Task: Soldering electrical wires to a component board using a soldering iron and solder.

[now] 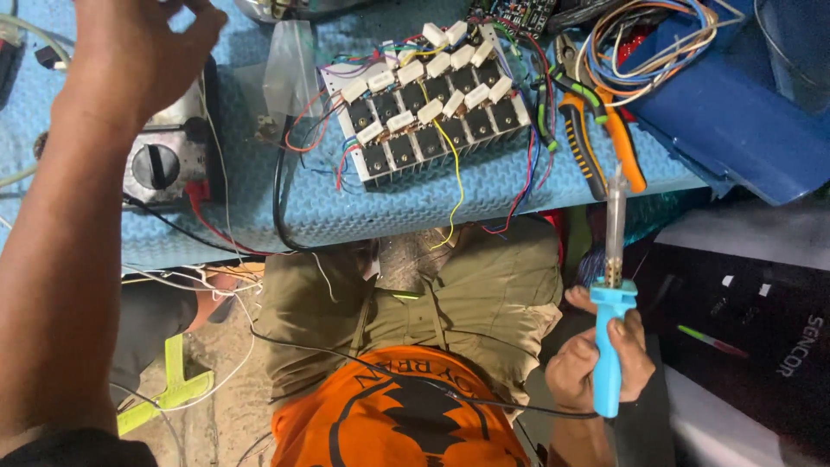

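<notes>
The left hand (130, 60) is reaching out, fingers spread and grasping nothing, over the grey dial unit (169, 156) on the blue mat (259, 207). The transistor board (432, 104) is lying mid-mat. The right hand (596, 359) is clenching the blue-handled soldering iron (612, 294) upright beside the knee, apparently pausing between solder joints; resuming needs the tip brought to the board.

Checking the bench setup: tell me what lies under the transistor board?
The transistor board rests on a blue mat, with coloured wires trailing out. What is directly beneath is covered.
</notes>
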